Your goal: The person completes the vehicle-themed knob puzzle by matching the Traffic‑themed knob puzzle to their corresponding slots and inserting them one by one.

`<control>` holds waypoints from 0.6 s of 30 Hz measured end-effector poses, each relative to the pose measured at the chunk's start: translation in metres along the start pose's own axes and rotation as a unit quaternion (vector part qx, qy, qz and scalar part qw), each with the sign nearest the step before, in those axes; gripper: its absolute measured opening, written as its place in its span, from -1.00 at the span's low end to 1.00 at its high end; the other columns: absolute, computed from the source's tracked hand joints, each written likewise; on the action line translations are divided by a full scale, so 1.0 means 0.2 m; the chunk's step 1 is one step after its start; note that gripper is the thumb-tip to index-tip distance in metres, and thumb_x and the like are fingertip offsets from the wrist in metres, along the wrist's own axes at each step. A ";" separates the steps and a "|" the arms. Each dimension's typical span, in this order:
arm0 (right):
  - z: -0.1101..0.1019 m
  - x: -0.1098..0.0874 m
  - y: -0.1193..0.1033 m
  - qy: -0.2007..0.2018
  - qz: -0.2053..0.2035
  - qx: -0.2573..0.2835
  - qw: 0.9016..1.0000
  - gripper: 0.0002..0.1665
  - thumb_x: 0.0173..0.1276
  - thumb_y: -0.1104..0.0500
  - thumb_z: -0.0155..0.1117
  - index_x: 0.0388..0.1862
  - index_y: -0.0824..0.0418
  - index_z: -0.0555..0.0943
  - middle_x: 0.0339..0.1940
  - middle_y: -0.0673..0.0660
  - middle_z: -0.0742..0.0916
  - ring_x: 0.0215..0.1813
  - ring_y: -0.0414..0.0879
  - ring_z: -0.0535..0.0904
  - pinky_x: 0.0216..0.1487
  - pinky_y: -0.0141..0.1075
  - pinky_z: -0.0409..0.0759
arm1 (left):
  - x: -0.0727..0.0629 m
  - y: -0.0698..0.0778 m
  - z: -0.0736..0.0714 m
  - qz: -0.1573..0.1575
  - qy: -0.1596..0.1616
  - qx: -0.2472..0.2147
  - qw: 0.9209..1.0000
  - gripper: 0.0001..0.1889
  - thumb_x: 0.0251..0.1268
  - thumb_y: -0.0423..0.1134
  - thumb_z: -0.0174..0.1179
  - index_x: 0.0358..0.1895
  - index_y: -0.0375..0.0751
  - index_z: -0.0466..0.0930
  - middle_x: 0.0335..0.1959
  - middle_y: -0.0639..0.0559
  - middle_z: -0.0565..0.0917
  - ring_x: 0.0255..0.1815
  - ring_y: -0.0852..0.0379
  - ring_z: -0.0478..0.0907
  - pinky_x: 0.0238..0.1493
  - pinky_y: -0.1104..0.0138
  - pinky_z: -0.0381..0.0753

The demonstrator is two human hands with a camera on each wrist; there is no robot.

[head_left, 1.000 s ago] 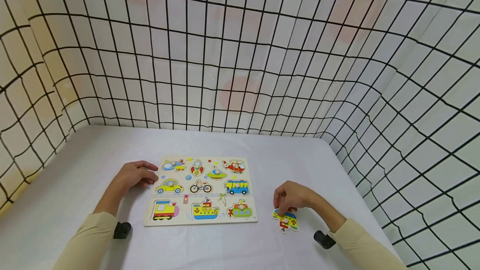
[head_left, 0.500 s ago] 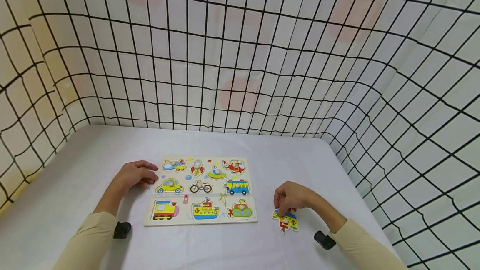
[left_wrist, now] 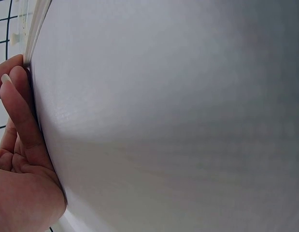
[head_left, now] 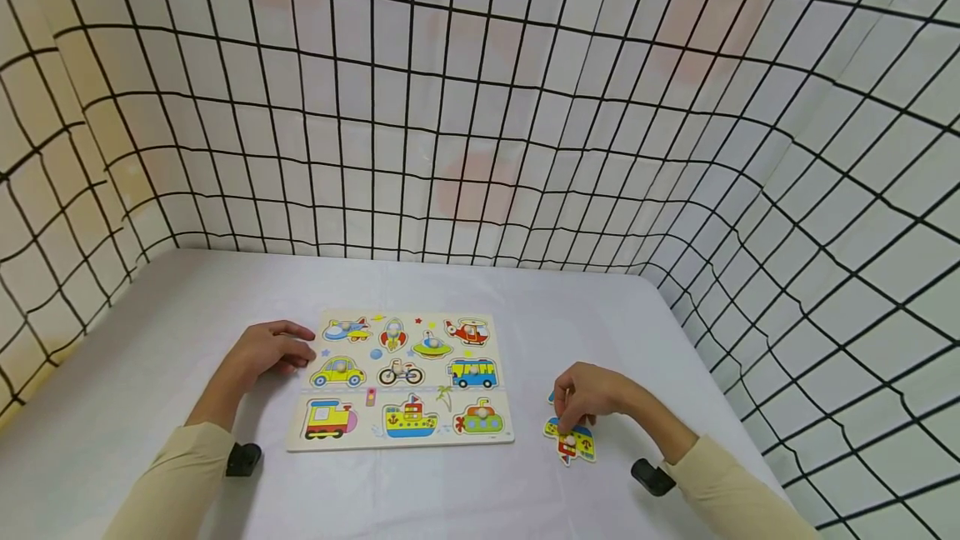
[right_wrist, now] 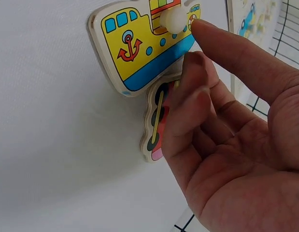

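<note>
In the head view my left hand [head_left: 270, 348] rests on the table with loosely bent fingers, fingertips right at the left edge of a vehicle peg puzzle board [head_left: 442, 442]. The left wrist view shows fingers [left_wrist: 26, 116] against the white surface. My right hand [head_left: 588, 394] is at a yellow-and-blue ship puzzle piece [right_wrist: 161, 50] with a white knob, right of the board. Its thumb tip overlaps the ship's end; the other fingers curl loosely below the hull, without closing on the knob. A train puzzle piece [right_wrist: 156, 116] lies beside the ship, partly hidden by the fingers.
Knobbed pieces such as the bus [head_left: 474, 373] and submarine [head_left: 480, 417] sit in the board. The board's train picture [head_left: 328, 421] and ship picture [head_left: 411, 421] show no knobs. A black wire grid [head_left: 450, 165] surrounds the white table [head_left: 405, 490] at the back and sides.
My right hand has shifted slightly right, uncovering a blue bit of the train piece behind it. The ship piece and my left hand have stayed in place.
</note>
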State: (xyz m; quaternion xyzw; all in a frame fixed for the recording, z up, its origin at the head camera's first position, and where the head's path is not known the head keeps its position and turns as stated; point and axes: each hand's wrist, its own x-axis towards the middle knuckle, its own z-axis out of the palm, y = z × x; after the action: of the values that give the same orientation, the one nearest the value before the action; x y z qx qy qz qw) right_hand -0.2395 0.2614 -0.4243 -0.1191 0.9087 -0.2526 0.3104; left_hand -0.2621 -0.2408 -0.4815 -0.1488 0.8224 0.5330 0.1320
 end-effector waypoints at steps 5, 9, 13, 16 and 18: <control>0.00 -0.01 0.01 -0.014 0.013 0.014 1.000 -0.79 0.06 0.23 0.59 -0.47 0.21 0.65 -0.59 0.05 0.73 -0.59 -0.17 0.54 -0.53 -0.35 0.54 | 0.00 0.00 0.00 0.001 0.000 0.003 1.000 -0.49 0.18 -0.23 0.36 0.21 -0.33 0.58 -0.45 -0.04 0.72 -0.44 0.01 0.61 -0.35 0.32 0.60; 0.01 -0.02 0.00 -0.026 0.031 0.010 0.999 -0.79 0.08 0.20 0.58 -0.49 0.20 0.65 -0.60 0.06 0.73 -0.60 -0.17 0.55 -0.54 -0.37 0.55 | 0.00 0.00 0.00 -0.001 0.000 0.001 1.000 -0.49 0.16 -0.23 0.37 0.20 -0.33 0.58 -0.45 -0.05 0.73 -0.43 0.00 0.61 -0.34 0.31 0.60; 0.01 -0.03 0.00 -0.042 0.055 0.013 0.998 -0.78 0.09 0.19 0.58 -0.50 0.21 0.65 -0.59 0.09 0.74 -0.61 -0.15 0.58 -0.55 -0.36 0.58 | 0.01 0.00 0.00 -0.001 -0.003 0.002 1.000 -0.49 0.18 -0.23 0.36 0.21 -0.33 0.58 -0.46 -0.03 0.73 -0.44 0.01 0.61 -0.34 0.32 0.60; 0.00 -0.04 -0.01 -0.058 0.073 0.023 0.995 -0.79 0.11 0.19 0.57 -0.48 0.22 0.66 -0.55 0.13 0.77 -0.63 -0.14 0.63 -0.58 -0.35 0.60 | 0.01 0.00 0.00 -0.003 -0.004 0.002 1.000 -0.49 0.18 -0.22 0.36 0.21 -0.32 0.58 -0.45 -0.03 0.73 -0.43 0.02 0.61 -0.34 0.32 0.60; 0.00 -0.04 -0.01 -0.068 0.082 0.028 0.994 -0.79 0.14 0.19 0.56 -0.46 0.23 0.66 -0.53 0.15 0.78 -0.63 -0.12 0.66 -0.59 -0.34 0.62 | 0.01 0.00 0.00 -0.003 -0.004 0.000 1.000 -0.49 0.18 -0.23 0.36 0.21 -0.33 0.58 -0.45 -0.04 0.73 -0.43 0.01 0.61 -0.33 0.32 0.60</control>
State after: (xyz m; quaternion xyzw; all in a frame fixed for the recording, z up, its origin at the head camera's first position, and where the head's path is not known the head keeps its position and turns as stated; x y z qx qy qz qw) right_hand -0.2330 0.2636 -0.4189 -0.0523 0.8845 -0.2431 0.3947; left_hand -0.2641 -0.2418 -0.4830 -0.1496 0.8213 0.5332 0.1372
